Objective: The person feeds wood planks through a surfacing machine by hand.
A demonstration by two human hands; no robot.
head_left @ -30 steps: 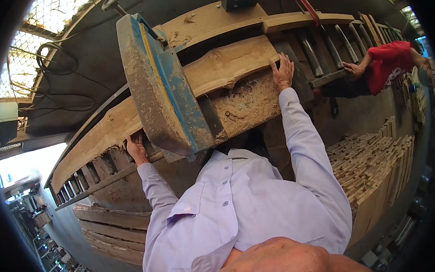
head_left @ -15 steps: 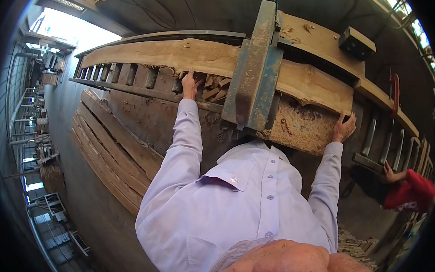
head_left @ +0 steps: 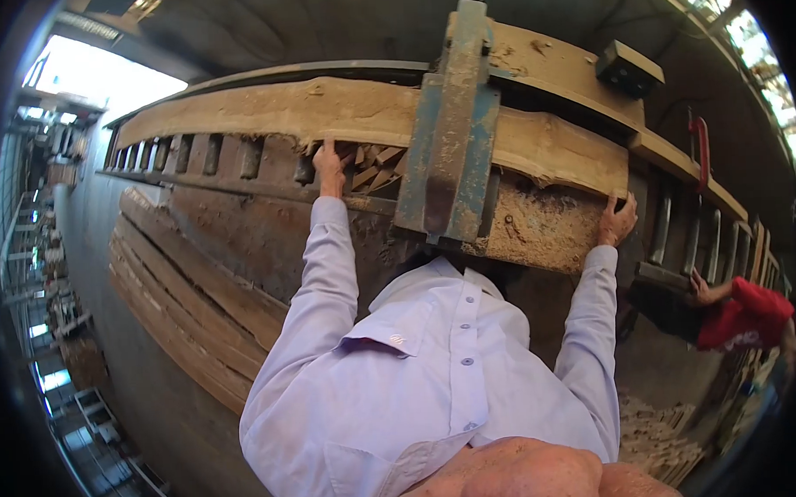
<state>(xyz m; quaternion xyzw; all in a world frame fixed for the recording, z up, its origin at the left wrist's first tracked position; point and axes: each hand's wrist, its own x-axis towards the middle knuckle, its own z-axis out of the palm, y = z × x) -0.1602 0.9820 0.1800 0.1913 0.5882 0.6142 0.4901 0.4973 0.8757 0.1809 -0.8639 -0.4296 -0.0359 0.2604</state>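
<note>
A long wooden plank with a rough near edge lies across the roller bed and passes under a dusty blue machine arm. My left hand touches the plank's near edge left of the arm, its fingers apart and partly hidden at the wood. To the right of the arm, my right hand rests at the plank's right end corner, fingers spread. Wood offcuts lie in a gap beside my left hand. Sawdust covers the machine table below the plank.
Several long boards are stacked at the left. A straight wooden fence board runs behind the plank, with a dark block on it. At the right, a person in a red shirt has a hand at the outfeed rollers.
The view has shifted, so the machine and plank appear further left. Both my hands remain at the plank's near edge. The person in red shows more fully at the right.
</note>
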